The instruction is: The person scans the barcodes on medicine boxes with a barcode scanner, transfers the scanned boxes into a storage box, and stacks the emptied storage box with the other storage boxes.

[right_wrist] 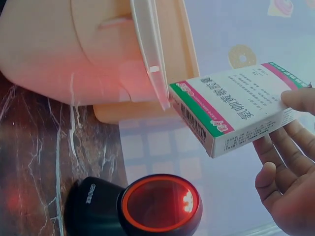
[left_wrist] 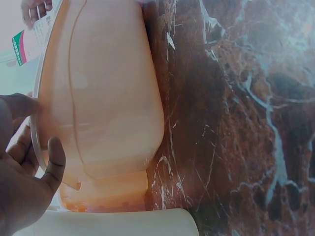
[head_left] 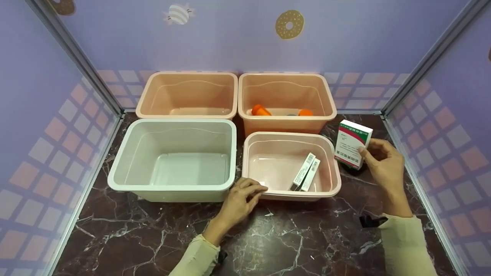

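A white, green and red medicine box [head_left: 351, 145] is pinched between the thumb and fingers of my right hand [head_left: 383, 165], just right of the front pink bin. The right wrist view shows the barcode end of the medicine box [right_wrist: 194, 118] tilted above a black scanner [right_wrist: 160, 204] with a glowing red ring. My left hand [head_left: 241, 197] grips the near-left rim of the pale pink bin [head_left: 291, 194], its fingers lying on both sides of the edge in the left wrist view. Two slim white boxes [head_left: 304, 170] lean inside that bin.
A pale green bin [head_left: 172, 188] stands at left front. Behind are two orange-pink bins; the right one [head_left: 284, 119] holds orange-capped items [head_left: 261, 110], while the left one [head_left: 188, 115] shows a bare floor. Purple panels [head_left: 238, 42] enclose the dark marble table [head_left: 153, 237].
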Action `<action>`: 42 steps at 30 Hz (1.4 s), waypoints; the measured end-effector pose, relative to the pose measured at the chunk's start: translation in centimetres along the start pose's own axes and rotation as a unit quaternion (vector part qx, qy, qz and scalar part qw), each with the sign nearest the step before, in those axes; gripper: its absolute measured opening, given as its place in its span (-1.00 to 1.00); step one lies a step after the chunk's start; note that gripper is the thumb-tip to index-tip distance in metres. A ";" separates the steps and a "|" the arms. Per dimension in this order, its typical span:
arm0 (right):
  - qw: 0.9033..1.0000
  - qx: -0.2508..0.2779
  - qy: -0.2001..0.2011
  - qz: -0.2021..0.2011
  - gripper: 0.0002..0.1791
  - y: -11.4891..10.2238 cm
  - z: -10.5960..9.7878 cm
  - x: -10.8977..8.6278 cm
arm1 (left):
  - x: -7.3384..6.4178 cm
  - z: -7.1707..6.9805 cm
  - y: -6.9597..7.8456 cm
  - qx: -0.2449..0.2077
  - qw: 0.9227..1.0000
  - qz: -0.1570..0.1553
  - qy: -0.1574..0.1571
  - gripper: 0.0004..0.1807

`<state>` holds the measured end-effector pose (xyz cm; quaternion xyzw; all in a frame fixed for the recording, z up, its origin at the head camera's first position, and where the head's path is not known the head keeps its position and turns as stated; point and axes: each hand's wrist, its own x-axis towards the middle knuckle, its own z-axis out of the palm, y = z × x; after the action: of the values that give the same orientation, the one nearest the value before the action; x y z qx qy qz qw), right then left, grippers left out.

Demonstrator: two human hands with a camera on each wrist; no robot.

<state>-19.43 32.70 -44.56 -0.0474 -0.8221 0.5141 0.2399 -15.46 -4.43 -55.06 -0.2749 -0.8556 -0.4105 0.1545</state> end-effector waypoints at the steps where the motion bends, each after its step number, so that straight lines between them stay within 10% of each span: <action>1: 1.000 -0.003 0.006 0.003 -0.71 0.1 -0.1 -0.1 | 0.0 0.0 0.0 0.001 1.000 0.001 0.002 -0.78; 24: 0.989 -0.077 0.118 0.046 -0.67 6.7 -0.5 -1.3 | 0.1 -0.1 0.2 0.005 1.000 -0.010 -0.009 -0.78; 42: 0.982 -0.144 0.112 0.051 -0.69 7.7 0.1 -3.3 | 0.1 -0.1 0.3 0.006 1.000 -0.017 -0.014 -0.77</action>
<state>-17.88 35.12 -52.46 -0.1808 -0.8518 0.3939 0.2943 -15.40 -4.35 -54.75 -0.2647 -0.8646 -0.4046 0.1370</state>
